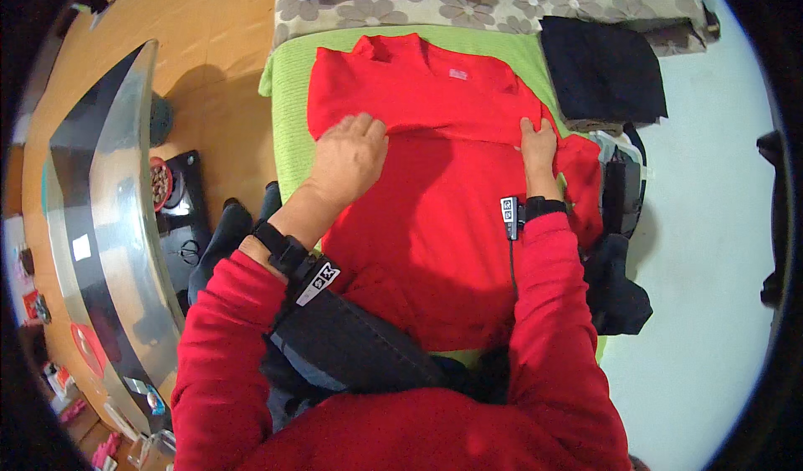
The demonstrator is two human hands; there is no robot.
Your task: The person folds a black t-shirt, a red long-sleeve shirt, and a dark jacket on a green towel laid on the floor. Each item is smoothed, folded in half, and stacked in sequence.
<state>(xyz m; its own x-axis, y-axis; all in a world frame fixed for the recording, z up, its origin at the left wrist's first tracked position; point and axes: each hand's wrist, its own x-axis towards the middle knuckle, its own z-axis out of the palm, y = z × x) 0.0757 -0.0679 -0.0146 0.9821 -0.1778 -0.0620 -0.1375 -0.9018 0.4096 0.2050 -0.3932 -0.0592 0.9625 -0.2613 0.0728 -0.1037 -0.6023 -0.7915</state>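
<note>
A red long-sleeved top (433, 188) lies spread on a light green ribbed cover (292, 94), its collar at the far end and its lower part near my lap. My left hand (351, 151) is over the top's left side, fingers curled down on the fabric by a crosswise fold; the fingertips are hidden, so I cannot tell whether they pinch it. At the right side, my right hand (538, 148) pinches the red cloth between thumb and fingers, close to the shoulder and sleeve. Both wrists wear black straps with small tagged devices.
Folded black cloth (602, 69) lies at the upper right, above a dark bag (621, 188). Flowered fabric (464, 7) with dark clothes on it runs along the far edge. Left are a glass-topped table (119, 220), a red bowl (160, 183) and scissors (188, 252).
</note>
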